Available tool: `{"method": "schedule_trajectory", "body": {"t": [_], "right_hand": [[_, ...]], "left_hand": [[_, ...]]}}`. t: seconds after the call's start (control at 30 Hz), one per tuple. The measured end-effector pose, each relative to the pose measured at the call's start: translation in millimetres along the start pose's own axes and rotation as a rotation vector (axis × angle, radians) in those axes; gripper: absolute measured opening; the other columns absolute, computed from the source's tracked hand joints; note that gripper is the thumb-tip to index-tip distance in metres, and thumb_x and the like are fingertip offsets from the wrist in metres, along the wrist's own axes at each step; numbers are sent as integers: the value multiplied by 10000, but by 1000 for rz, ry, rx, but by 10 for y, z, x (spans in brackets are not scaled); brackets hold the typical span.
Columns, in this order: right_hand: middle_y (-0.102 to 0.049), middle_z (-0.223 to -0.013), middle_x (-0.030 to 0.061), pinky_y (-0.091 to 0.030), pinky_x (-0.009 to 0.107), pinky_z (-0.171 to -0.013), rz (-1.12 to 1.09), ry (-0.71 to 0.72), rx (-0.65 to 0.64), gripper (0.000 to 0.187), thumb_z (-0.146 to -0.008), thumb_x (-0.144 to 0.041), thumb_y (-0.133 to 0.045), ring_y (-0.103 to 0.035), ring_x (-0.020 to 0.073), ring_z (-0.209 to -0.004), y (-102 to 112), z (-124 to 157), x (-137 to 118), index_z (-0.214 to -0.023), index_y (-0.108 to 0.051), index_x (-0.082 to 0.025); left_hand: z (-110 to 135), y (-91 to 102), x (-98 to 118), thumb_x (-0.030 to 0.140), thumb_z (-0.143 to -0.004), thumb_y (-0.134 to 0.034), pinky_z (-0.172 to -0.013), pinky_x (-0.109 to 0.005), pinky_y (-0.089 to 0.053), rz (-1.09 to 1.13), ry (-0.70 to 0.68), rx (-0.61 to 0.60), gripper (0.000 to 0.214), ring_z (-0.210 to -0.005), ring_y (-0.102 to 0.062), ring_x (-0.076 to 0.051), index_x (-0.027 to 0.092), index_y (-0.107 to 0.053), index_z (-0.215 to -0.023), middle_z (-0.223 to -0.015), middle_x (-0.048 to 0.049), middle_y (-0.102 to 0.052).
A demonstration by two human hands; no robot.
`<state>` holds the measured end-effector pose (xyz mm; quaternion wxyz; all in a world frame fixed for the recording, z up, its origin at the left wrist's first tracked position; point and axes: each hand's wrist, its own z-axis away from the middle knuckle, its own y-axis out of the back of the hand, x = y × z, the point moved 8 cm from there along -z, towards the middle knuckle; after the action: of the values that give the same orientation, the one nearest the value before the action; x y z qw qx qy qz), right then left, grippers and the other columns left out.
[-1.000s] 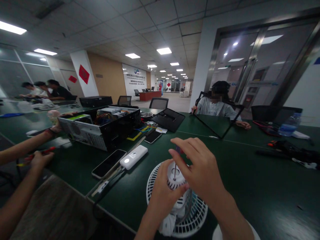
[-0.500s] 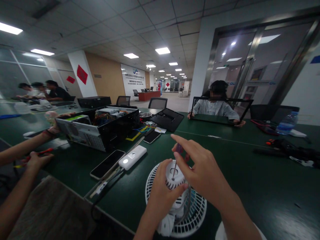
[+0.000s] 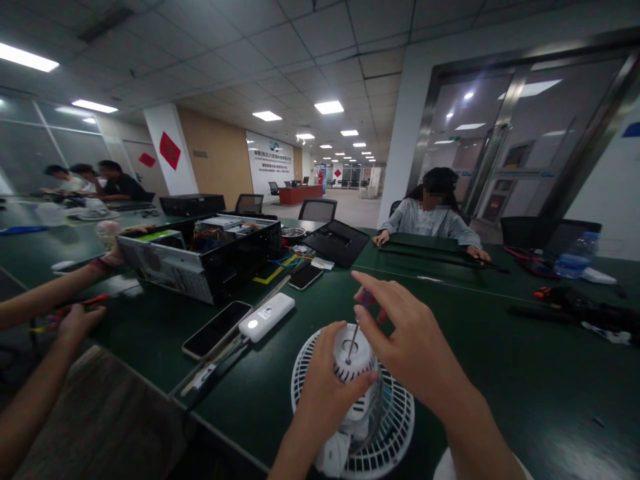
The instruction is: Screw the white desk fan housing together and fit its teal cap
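Note:
A white electric fan [image 3: 367,460] lies with its round grille down on the green table, its motor housing facing up. My left hand [image 3: 327,387] is closed around that housing, thumb on the near side and fingers on the far side. Above it, my right hand [image 3: 407,340] pinches the dark purple handle of a screwdriver [image 3: 353,343]. The thin metal shaft slants down, and its tip meets a spot on the top of the housing, beside an oval recess. My fingers partly hide the handle.
A phone [image 3: 217,329] and a white power bank [image 3: 267,318] with a cable lie left of the fan. Beyond stands an open computer case [image 3: 200,257], touched by a co-worker's hand; their other hand holds a red tool. Opposite, a person holds a black frame [image 3: 440,253]. A water bottle [image 3: 577,255] stands right.
The person opposite has lowered the black frame from upright to nearly flat at the table. My right hand's grip on the screwdriver has shifted slightly; my left hand stays on the fan housing.

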<state>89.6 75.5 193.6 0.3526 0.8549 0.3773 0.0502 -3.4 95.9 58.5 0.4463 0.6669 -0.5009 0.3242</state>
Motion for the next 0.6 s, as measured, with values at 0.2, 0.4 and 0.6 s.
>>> {"method": "schedule_trajectory", "body": {"t": [0.2,0.4,0.6], "right_hand": [[-670,-802,64,-487,300,-614,63,73,35,205,-845,-199,-506,-596,184,-711,29,1,-65,-1016,-605,-140],[-658,-862,81,-502,340,-659,39,21,-5,295,-832,-217,-508,-599,210,-786,6,3,-51,-1108,-579,-140],[-680,-857,63,-495,277,-613,-50,18,-32,325,-848,-162,-456,-613,166,-742,30,13,-55,-1156,-562,-146]], "left_hand": [[-6,-3,6,215,-697,-683,-1034,-482,-310,-3,-11,1,588,-1202,-442,-284,211,-422,-1224,-1264,-96,-496],[-4,-6,-3,198,-689,-677,-1028,-475,-318,8,0,1,577,-1198,-445,-285,213,-430,-1210,-1257,-91,-501],[-17,13,29,206,-689,-679,-1034,-477,-314,27,2,7,572,-1200,-448,-285,221,-443,-1210,-1256,-91,-504]]}}
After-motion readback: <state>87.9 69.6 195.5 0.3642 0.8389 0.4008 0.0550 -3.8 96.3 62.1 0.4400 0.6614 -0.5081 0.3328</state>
